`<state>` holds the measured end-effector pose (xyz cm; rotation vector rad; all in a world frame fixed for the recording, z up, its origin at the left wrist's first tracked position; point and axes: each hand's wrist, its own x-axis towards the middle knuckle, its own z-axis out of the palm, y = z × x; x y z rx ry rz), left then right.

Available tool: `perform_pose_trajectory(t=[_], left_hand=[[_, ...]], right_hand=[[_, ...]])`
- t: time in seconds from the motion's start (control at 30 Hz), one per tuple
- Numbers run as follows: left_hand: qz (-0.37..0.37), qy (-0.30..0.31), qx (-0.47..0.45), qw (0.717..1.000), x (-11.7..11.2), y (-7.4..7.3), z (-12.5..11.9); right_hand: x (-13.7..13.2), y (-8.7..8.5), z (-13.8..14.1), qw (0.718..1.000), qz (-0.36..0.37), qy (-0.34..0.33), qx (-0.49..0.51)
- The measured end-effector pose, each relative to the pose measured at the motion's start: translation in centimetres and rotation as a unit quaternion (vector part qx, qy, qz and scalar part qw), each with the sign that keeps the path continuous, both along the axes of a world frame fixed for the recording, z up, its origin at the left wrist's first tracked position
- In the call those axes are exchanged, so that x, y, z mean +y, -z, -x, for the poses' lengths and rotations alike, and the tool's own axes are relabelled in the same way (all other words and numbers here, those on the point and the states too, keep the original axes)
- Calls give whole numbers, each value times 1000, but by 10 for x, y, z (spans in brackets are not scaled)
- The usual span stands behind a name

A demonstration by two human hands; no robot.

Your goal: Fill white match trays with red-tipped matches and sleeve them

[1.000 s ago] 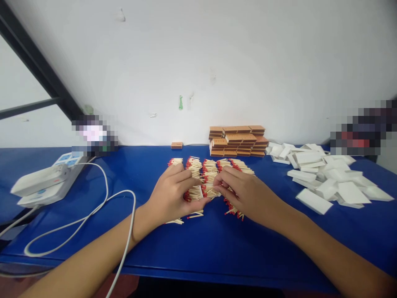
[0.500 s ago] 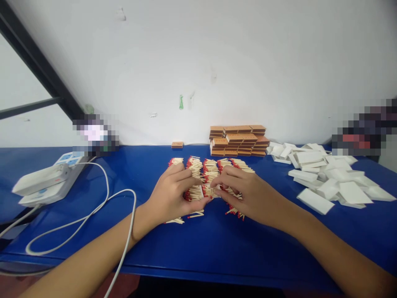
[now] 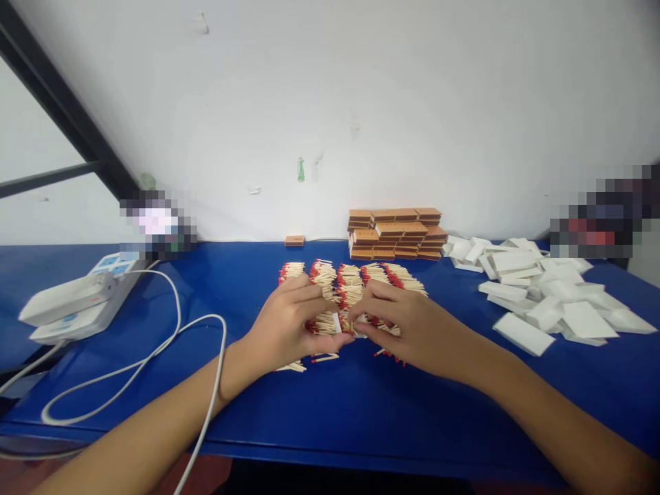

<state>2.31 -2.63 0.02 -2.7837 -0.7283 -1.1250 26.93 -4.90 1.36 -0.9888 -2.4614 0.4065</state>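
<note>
Rows of red-tipped matches (image 3: 350,282) lie in bundles on the blue table (image 3: 330,405) just ahead of me. My left hand (image 3: 286,326) is curled around a bundle of matches with a small white tray edge showing at its fingertips. My right hand (image 3: 407,323) meets it from the right, fingers pinched on matches at the same spot. A few loose matches (image 3: 322,357) lie under my left hand.
A stack of brown matchbox sleeves (image 3: 397,234) stands at the back by the wall, one single box (image 3: 294,240) to its left. A heap of white inner trays (image 3: 541,289) lies at the right. A white power strip (image 3: 72,302) and cable (image 3: 170,344) lie at the left.
My right hand has slid slightly left and closer to my left hand, closing on the matches. My left hand has barely moved.
</note>
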Motion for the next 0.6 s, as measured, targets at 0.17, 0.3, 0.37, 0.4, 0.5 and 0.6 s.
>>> perform_pose_trajectory(t=[0.17,0.3,0.37,0.4,0.5,0.6], left_hand=[[11,21,1,1000,0,1,0],[10,38,15,999,1,3,1],[17,48,27,998,2,4,2],[22,52,33,998,2,4,2],[38,58,42,997,3,6,2],[44,61,48,996,4,7,2]], right_hand=[[0,-1,-2,1000,16,-12,-20],[-1,-2,-1,997,49,-17,-56],[-2,-3,0,996,63,-21,-57],[-2,-3,0,996,68,-22,-55],[-2,-3,-1,995,77,-23,-55],[-1,-1,-1,994,84,-25,-63]])
